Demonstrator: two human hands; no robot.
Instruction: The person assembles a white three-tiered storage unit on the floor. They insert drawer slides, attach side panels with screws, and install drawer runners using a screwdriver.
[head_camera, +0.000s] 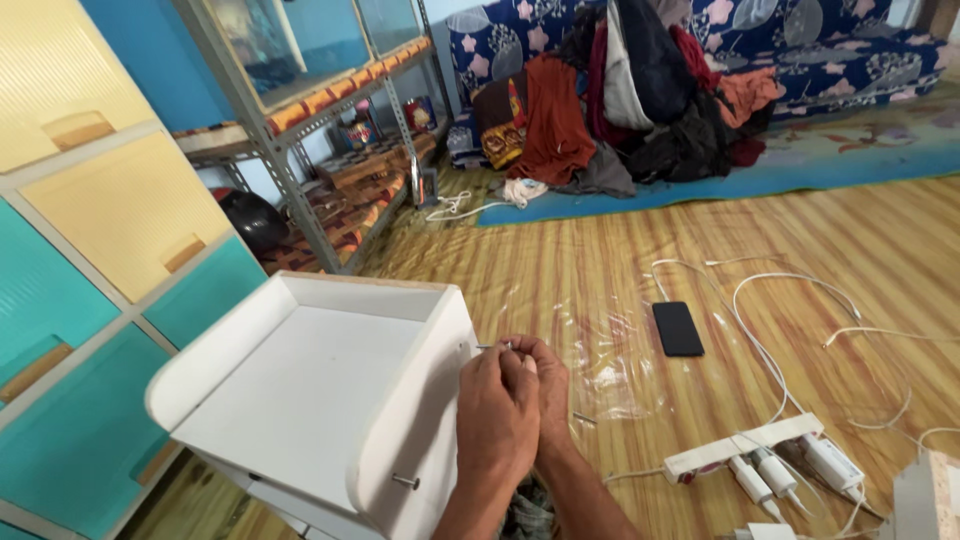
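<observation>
A white shelf unit (300, 400) with raised curved sides lies tilted on the floor in front of me. A small metal screw (487, 347) sticks out of its right side panel near the top. Both my hands are pressed together at that screw. My left hand (495, 420) is nearer the camera, fingers curled shut around the screw's end. My right hand (547, 372) sits just behind it, fingers bent over the same spot. A second screw (405, 481) protrudes lower on the same panel.
A clear plastic bag (605, 375) and a black phone (678, 328) lie on the woven mat to the right. A white power strip (735, 448) with plugs and white cables (770, 300) lies beyond. A drawer cabinet (100, 250) and metal rack (300, 150) stand left; clothes pile (640, 90) behind.
</observation>
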